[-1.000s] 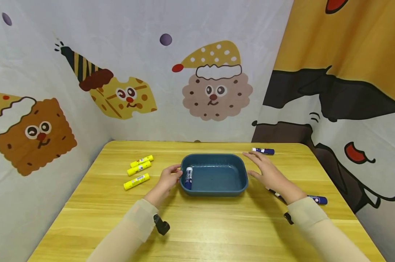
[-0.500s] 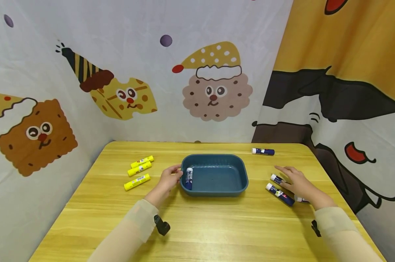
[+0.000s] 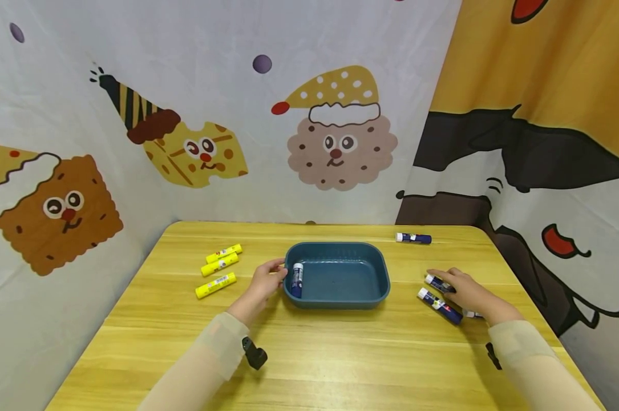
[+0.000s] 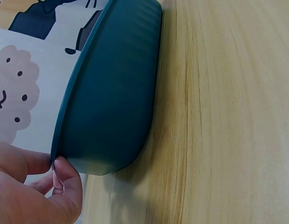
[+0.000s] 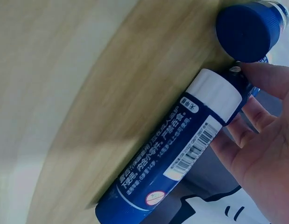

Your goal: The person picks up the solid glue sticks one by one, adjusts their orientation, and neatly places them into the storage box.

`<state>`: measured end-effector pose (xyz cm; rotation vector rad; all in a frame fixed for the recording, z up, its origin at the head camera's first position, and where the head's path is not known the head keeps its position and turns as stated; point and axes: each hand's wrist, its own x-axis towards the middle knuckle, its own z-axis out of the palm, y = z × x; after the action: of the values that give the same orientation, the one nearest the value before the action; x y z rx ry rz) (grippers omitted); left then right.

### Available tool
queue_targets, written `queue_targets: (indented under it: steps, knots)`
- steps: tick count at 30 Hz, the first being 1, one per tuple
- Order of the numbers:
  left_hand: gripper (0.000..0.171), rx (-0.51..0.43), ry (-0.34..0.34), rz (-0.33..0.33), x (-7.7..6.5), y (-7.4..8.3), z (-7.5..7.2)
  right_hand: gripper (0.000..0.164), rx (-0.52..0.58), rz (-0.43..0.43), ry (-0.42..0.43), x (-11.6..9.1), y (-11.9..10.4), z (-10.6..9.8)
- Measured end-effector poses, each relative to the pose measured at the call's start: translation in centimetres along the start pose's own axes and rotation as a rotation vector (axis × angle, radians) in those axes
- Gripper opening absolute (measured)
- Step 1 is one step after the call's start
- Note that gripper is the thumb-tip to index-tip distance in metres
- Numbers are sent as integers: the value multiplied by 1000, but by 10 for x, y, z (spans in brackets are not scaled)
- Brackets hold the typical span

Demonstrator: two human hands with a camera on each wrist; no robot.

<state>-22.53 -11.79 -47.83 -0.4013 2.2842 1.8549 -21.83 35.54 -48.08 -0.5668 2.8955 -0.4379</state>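
Observation:
My left hand (image 3: 265, 279) pinches the left rim of a dark teal tray (image 3: 345, 279), thumb and fingers on the edge in the left wrist view. Inside, by the left wall, lies a blue glue stick (image 3: 296, 281) with a white cap. To the right of the tray, my right hand (image 3: 465, 290) grips another blue glue stick (image 3: 436, 282) between thumb and fingers; its far part is hidden under the hand. Two more lie beside that hand: one glue stick (image 3: 440, 306) nearer me, and one glue stick (image 3: 472, 314) mostly covered by the wrist.
Three yellow glue sticks (image 3: 215, 285) lie on the wooden table (image 3: 340, 354) left of the tray. A further blue glue stick (image 3: 413, 238) lies near the back right edge. A curtain (image 3: 258, 171) with cartoon prints hangs behind the table.
My right hand has moved from beside the tray's right side over to the blue glue sticks, and its fingers have come down around one. The left hand stays on the rim.

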Motion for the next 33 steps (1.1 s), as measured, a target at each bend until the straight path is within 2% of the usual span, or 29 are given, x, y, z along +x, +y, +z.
queue_targets:
  steps: [5, 11, 16, 21, 24, 28, 33]
  knots:
    - [36, -7, 3, 9, -2, 1, 1, 59, 5, 18, -8, 3, -1, -2]
    - [36, -7, 2, 14, -2, 1, 1, 59, 7, 21, 60, 8, -5, -6]
    - [36, -3, -1, 11, -2, 1, 0, 59, 78, 66, 96, 15, -12, -12]
    - [36, -3, -2, -4, -3, 2, -1, 62, 143, 75, 128, 23, -25, -20]
    - [35, -7, -3, -6, -2, 2, 0, 62, 208, 88, 150, 27, -35, -24]
    - [35, -7, -1, 2, -1, 1, 1, 65, 316, 152, 162, 31, -48, -26]
    - [34, -16, 0, 23, -3, 1, 0, 70, 555, 280, 117, 38, -70, -27]
